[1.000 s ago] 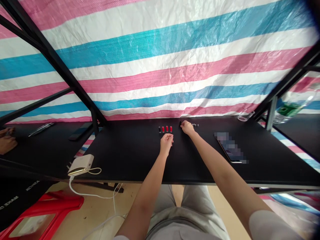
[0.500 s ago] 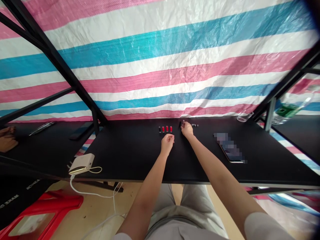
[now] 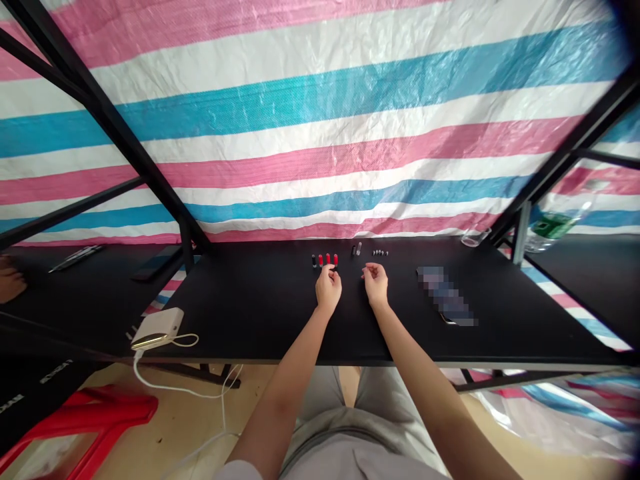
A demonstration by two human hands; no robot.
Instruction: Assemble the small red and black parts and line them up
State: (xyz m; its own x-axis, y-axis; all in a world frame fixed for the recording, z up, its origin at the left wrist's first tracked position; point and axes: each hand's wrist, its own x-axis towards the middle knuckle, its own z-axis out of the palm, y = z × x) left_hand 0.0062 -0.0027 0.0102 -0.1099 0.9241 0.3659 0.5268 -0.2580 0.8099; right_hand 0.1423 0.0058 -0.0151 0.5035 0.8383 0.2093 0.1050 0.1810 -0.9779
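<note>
Left grip (image 3: pixel 329 291) and right grip (image 3: pixel 376 285) are showing partial closure, contents unclear; ideally they're not jostling red cylinders (image 3: pixel 321 261) near the desk's (image 3: pixel 245 307) far edge.

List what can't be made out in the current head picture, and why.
All in the head view:
Left hand: its curled fingers hide whether it holds anything.
Right hand: likewise, curled fingers hide anything held.
Red cylinders: too small to read any markings.
Phone: its screen is masked by pixelation.
Other person's hand: cut off by the left edge.
</note>
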